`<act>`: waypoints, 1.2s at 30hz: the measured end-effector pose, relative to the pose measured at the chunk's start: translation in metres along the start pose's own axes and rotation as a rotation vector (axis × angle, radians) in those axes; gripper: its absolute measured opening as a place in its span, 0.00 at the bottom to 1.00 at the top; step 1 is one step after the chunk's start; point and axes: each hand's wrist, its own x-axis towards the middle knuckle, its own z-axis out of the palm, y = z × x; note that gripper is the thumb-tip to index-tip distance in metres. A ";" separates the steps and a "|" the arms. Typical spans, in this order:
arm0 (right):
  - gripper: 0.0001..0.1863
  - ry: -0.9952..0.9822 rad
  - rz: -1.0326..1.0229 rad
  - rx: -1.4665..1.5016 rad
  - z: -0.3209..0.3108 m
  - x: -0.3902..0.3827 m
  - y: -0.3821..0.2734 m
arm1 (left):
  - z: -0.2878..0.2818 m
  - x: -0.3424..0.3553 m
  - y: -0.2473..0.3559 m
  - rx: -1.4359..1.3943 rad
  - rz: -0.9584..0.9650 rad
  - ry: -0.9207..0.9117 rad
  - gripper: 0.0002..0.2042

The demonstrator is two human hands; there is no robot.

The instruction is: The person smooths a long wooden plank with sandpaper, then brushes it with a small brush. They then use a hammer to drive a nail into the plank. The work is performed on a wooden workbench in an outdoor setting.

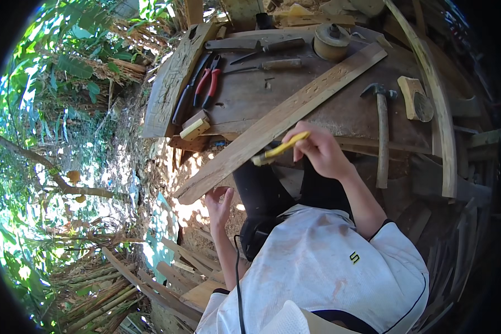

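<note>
My right hand [320, 153] grips the brush [279, 148]; for my left hand [219, 208], I cannot tell. I should brush along the board [278, 127] ahead.

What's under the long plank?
The workbench shows beneath the far part of the plank; its near end juts past the bench edge. Whatever the plank directly covers is hidden.
</note>
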 end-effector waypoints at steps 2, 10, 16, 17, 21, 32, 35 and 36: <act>0.08 0.018 0.019 -0.026 -0.002 0.003 0.000 | 0.000 0.000 -0.002 -0.014 0.025 0.016 0.24; 0.11 0.128 -0.017 -0.105 -0.012 0.008 0.001 | 0.001 0.002 0.004 -0.005 0.025 -0.015 0.26; 0.11 0.138 0.067 0.027 -0.027 0.001 -0.002 | -0.005 0.004 -0.003 -0.032 0.011 -0.093 0.29; 0.10 0.182 -0.020 -0.101 -0.025 0.006 -0.004 | -0.003 0.004 -0.003 -0.067 0.009 -0.082 0.28; 0.10 0.080 0.026 -0.111 -0.034 0.000 -0.002 | 0.003 0.004 0.000 -0.117 0.018 -0.053 0.26; 0.12 0.267 -0.021 -0.231 -0.044 0.006 -0.009 | 0.017 -0.004 0.075 0.127 0.174 -0.317 0.11; 0.11 0.209 -0.028 -0.272 -0.052 0.004 -0.010 | 0.018 -0.014 0.101 0.076 0.373 -0.062 0.16; 0.11 0.239 -0.013 -0.260 -0.055 0.003 -0.009 | 0.017 -0.012 0.108 0.203 0.446 -0.024 0.18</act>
